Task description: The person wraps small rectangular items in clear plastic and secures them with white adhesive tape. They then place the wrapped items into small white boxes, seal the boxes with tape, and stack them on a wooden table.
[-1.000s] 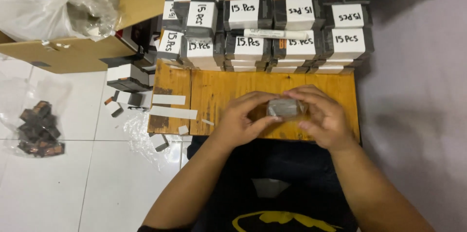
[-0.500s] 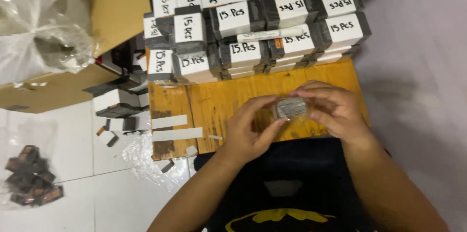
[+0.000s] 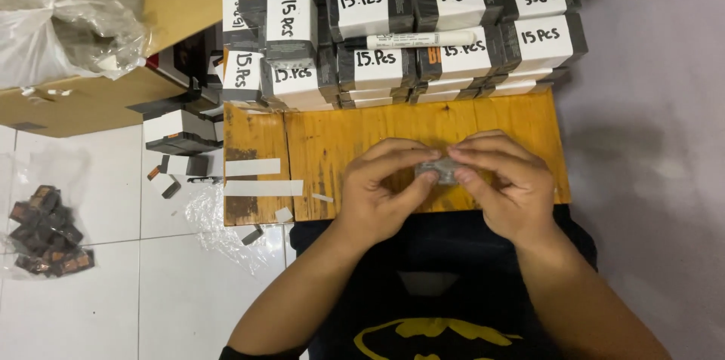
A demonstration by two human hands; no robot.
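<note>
My one head camera looks steeply down, close over my wooden board (no second view).

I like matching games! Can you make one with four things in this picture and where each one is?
Things:
1. white marker
2. small grey packet
3. bag of dark pieces
4. white strips

Places:
A. on the tiled floor, far left
B. on top of the stacked boxes
C. on the wooden board's left part
D. between both hands' fingertips

Pairs: 1-B, 2-D, 3-A, 4-C

Stacked black boxes, white labels, behind board.
</note>
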